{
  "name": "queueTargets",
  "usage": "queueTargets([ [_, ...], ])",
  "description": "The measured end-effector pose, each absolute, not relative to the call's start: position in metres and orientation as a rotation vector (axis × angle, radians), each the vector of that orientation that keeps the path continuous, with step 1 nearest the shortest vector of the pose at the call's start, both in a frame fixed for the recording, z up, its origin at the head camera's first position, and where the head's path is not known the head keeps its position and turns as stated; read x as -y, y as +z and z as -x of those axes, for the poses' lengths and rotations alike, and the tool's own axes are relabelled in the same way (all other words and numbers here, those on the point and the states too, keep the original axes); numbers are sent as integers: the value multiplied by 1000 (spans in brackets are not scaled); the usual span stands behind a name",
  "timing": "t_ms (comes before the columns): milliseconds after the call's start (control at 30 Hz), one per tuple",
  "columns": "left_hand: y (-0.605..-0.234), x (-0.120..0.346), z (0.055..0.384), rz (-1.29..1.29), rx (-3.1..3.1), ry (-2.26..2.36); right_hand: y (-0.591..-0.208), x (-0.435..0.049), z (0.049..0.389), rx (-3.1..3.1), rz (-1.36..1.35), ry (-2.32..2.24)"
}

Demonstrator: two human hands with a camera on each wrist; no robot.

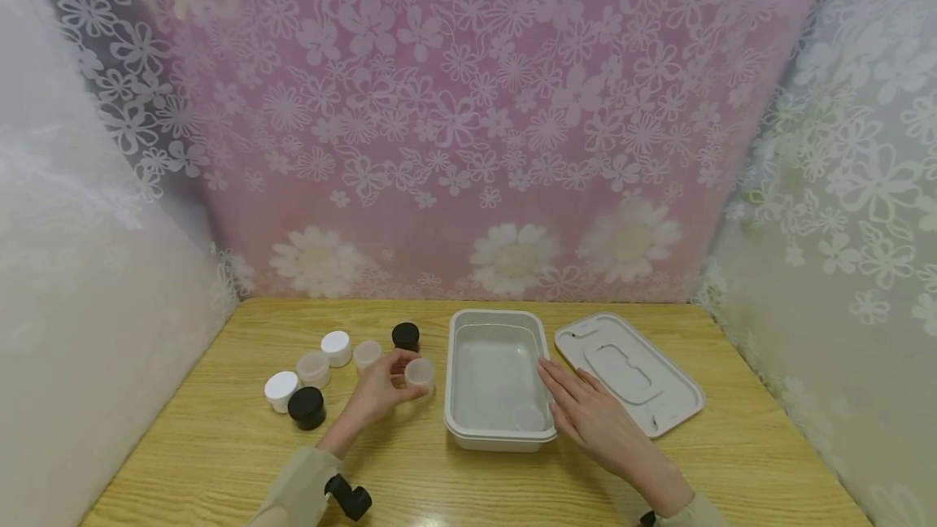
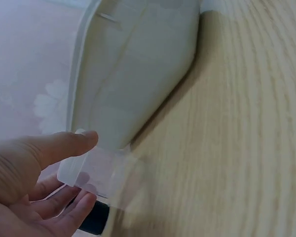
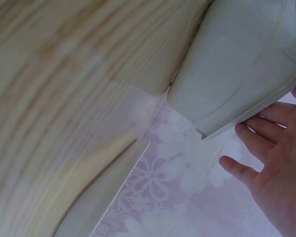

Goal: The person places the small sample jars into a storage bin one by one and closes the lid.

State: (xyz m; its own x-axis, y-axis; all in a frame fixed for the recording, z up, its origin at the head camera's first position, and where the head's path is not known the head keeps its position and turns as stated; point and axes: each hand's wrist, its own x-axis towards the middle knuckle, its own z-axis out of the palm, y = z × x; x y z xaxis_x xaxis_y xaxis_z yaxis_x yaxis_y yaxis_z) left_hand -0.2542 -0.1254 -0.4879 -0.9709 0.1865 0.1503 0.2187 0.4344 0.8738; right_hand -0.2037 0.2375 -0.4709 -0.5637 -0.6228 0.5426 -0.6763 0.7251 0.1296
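Observation:
My left hand [image 1: 376,389] pinches a small clear jar with a translucent lid [image 1: 420,372] between thumb and fingers, just left of a white plastic box [image 1: 498,434]. In the left wrist view, the thumb lies at one side of the jar's lid [image 2: 71,170] and the fingers at the other. My right hand [image 1: 593,421] rests its straight fingers against the box's right rim; the right wrist view shows those fingertips [image 3: 242,129] at the rim's outer edge. Inside the box, near its front right corner, sits a faint clear round jar [image 1: 529,417].
A white box lid [image 1: 673,381] lies flat behind the right hand. Left of the box stand two white-lidded jars [image 1: 281,390], two black-lidded jars [image 1: 307,407] and two translucent-lidded jars [image 1: 313,368]. A floral curtain [image 1: 454,120] hangs behind the wooden table [image 1: 410,478].

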Motion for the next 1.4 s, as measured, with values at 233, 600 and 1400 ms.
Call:
queueTargets([
  [233, -475, 127, 255, 363, 2566, -1635, -470, -237, 205, 2368, -980, 129],
  [600, -444, 115, 257, 399, 2507, -1643, -469, -237, 205, 2360, -983, 125],
  [1400, -444, 35, 254, 700, 2507, -1739, -473, -237, 206, 2346, -999, 151],
])
